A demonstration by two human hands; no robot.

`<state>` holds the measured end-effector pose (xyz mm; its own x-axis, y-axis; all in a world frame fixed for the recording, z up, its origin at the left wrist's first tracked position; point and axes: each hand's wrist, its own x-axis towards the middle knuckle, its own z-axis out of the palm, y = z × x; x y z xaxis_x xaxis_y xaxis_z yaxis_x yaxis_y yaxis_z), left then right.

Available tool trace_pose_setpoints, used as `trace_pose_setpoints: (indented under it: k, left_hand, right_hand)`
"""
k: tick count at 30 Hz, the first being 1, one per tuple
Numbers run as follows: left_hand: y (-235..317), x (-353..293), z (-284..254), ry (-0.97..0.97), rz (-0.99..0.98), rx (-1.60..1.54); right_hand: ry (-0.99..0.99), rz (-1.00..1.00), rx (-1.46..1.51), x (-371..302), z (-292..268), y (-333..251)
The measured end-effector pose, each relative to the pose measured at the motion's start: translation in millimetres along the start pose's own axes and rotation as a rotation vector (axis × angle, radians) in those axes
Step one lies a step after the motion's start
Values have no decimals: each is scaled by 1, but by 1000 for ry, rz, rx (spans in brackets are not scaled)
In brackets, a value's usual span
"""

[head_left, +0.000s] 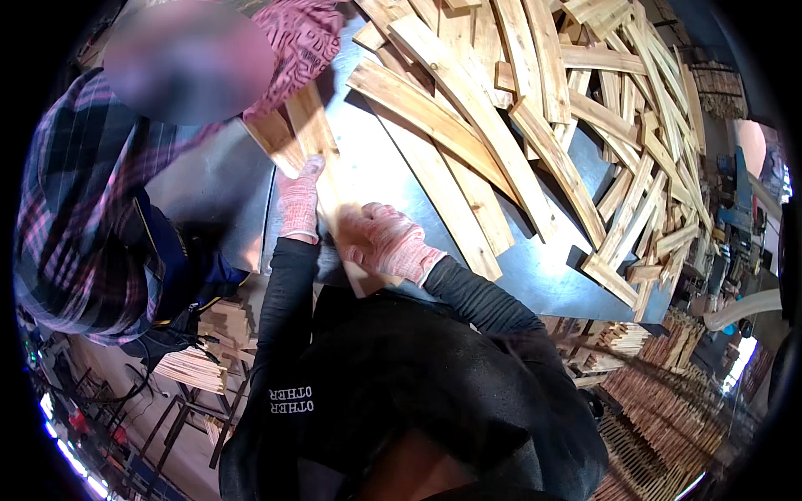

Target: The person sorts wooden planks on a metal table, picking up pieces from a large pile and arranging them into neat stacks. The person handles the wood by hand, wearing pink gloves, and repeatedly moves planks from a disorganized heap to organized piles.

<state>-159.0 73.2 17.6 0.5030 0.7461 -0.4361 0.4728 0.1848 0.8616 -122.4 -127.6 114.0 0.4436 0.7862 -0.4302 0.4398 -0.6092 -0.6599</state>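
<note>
A wooden board [336,179] lies lengthwise in front of me, its near end close to my body. My left hand [301,199], in a pink-and-white knit glove, grips its left edge with the thumb up. The gloved right hand [389,240] is closed around the right side of the same board near its close end; the fingertips are partly hidden. Just beyond my left hand, a second board [274,140] lies beside the first one's far part. To the right of my hands, a long loose board [439,196] rests on the metal table [388,179].
A big heap of boards [535,67] covers the table's far and right parts. At the left stands a co-worker in a plaid shirt [83,209], close to the table. Stacked wood strips [660,376] fill the floor at lower right; another stack [194,367] sits at lower left.
</note>
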Motion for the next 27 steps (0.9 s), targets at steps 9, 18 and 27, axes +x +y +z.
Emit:
trace_pose_setpoints:
  k: [9, 18, 27]
  left_hand:
    - [26, 14, -66, -12, 112, 301]
    - [32, -61, -34, 53, 138, 971]
    - [23, -87, -84, 51, 249, 989]
  right_hand:
    - [605, 138, -698, -10, -76, 138]
    - [355, 246, -743, -25, -108, 125]
    - [697, 66, 0, -130, -105, 166]
